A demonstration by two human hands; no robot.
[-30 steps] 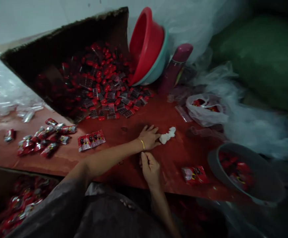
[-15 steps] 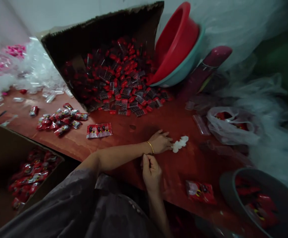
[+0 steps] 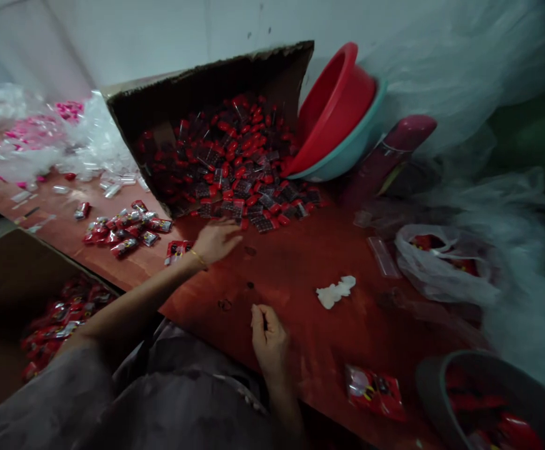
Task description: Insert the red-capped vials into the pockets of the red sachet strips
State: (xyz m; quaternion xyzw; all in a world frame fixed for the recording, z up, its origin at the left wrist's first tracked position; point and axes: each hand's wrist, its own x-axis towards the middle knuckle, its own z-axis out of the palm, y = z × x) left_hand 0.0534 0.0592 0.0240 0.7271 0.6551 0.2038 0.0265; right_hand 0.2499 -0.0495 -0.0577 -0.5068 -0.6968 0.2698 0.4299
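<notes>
My left hand (image 3: 216, 240) is stretched out over the red table (image 3: 295, 269) with its fingers apart and nothing in it. A thin gold bangle is on its wrist. It hovers at the edge of the small red-and-black packets (image 3: 239, 181) that spill from a tipped cardboard box (image 3: 207, 81). A strip of red sachets (image 3: 176, 250) lies just left of it. My right hand (image 3: 267, 337) rests near the table's front edge with its fingers curled shut. I cannot see anything in it. A crumpled white wad (image 3: 335, 292) lies alone between both hands and the right side.
A red basin nested in a teal one (image 3: 338, 112) leans behind the box, beside a maroon bottle (image 3: 389, 156). At the right are a plastic bag (image 3: 441, 262), a grey bowl (image 3: 483, 375) and a loose sachet (image 3: 375, 390). At the left are a sachet pile (image 3: 122, 231) and an open carton (image 3: 14, 269).
My left hand has left the white wad and swung left to the spilled packets by the box. My right hand stayed curled near the table edge. The view shifted.
</notes>
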